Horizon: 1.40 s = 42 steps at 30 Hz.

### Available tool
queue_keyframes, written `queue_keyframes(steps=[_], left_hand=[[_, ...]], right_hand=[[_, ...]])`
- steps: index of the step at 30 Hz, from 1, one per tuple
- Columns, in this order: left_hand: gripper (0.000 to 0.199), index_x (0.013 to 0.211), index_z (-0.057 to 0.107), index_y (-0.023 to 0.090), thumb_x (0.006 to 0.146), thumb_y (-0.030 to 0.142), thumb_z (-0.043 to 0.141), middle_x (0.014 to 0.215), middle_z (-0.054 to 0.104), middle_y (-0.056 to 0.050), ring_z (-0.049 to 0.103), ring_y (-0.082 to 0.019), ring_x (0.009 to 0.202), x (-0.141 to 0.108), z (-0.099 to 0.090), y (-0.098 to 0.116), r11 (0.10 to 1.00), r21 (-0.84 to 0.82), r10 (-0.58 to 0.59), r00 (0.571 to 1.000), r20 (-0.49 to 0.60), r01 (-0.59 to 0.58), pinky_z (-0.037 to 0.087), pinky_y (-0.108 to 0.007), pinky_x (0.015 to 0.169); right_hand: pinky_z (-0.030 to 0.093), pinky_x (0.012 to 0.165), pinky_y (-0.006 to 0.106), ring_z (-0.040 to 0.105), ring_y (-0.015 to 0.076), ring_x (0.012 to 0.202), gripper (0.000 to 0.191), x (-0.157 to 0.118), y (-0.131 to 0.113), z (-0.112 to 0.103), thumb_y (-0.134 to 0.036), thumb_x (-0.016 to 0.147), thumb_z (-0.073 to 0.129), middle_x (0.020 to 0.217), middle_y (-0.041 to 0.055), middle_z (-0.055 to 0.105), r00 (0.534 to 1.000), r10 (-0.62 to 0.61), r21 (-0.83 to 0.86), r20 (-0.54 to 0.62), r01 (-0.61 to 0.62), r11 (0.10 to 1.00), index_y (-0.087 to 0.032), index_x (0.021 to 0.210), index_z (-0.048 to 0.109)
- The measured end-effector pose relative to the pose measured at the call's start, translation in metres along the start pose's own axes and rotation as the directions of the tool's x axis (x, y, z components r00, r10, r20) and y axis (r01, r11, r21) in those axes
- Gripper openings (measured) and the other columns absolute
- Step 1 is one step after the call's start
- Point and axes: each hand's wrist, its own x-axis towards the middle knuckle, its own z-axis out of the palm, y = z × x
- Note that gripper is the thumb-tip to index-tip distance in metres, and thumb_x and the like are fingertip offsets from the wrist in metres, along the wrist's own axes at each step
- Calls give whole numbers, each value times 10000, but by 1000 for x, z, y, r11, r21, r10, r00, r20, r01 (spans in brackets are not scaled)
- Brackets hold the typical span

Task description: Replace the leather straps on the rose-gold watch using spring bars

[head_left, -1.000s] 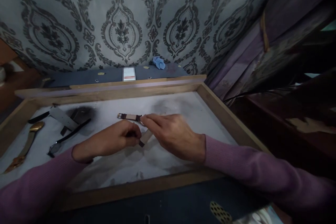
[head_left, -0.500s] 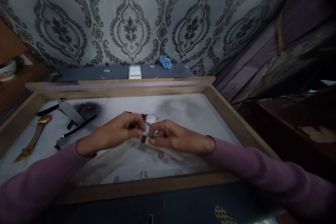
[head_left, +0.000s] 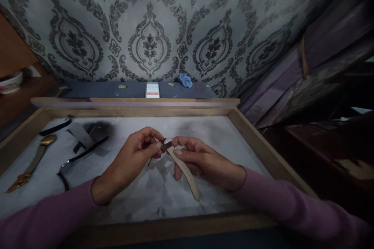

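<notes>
My right hand (head_left: 195,157) pinches a watch strap (head_left: 185,171), its beige underside showing with a row of small holes and a dark patch at the upper end. The strap's free tail hangs down toward the front. Close beside that dark end, my left hand (head_left: 143,146) is closed in a pinch. A thin dark piece pokes out below its fingers, too small to name. Behind the strap end a bit of a round, pale watch face (head_left: 168,140) shows between my hands; the rest of that watch is hidden.
A wooden-framed tray (head_left: 140,112) with a white bottom lies under my hands. On its left are a gold watch (head_left: 48,140), a black-strapped watch (head_left: 66,167), a dark strap (head_left: 55,126) and a grey-white flat piece (head_left: 83,136). Behind it lie a blue crumpled cloth (head_left: 185,80) and a small box (head_left: 152,90).
The strap has swung so its tail points down toward me. Both hands have come together over the watch face, and my left fingers now meet the strap's dark end. The view has tilted up.
</notes>
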Motion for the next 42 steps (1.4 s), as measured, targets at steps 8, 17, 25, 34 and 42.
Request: queue_keyframes(steps=[8,17,25,34,42], left_hand=[[182,863,565,167,741,280,639,666,568,15,530,-132,652,-1,0,0,998,-29,49,998,-27,-50,413,-275,642],[172,884,557,156,762,262,617,657,572,18,526,-132,656,-1,0,0,996,-10,88,994,-57,-89,408,-277,655],[167,901,557,154,776,251,613,665,577,20,523,-125,655,0,-1,-2,995,-7,101,993,-56,-102,412,-271,654],[166,904,566,158,778,258,608,656,561,30,501,-121,627,0,1,-7,986,74,153,986,-73,-148,382,-261,607],[139,871,575,154,788,255,625,633,585,29,530,-113,632,1,3,-7,993,-16,114,992,-53,-115,405,-246,629]], right_hand=[[130,378,191,444,46,370,192,0,-1,0,-327,858,613,595,16,688,1000,-13,-25,-5,12,1000,-174,882,499],[96,379,202,370,31,339,207,-2,-1,0,-335,863,603,598,17,693,1000,-12,-30,-22,11,999,-181,871,464],[100,371,187,258,17,315,234,0,-1,0,-346,851,618,601,20,700,1000,-18,-25,-11,18,1000,-182,878,453],[420,545,174,658,114,606,236,-2,1,3,-355,862,621,629,-11,659,997,-65,-118,-32,61,991,-190,905,459],[500,590,206,668,102,604,259,0,3,2,-346,824,668,757,-20,642,997,-72,-82,-10,71,994,-185,877,473]])
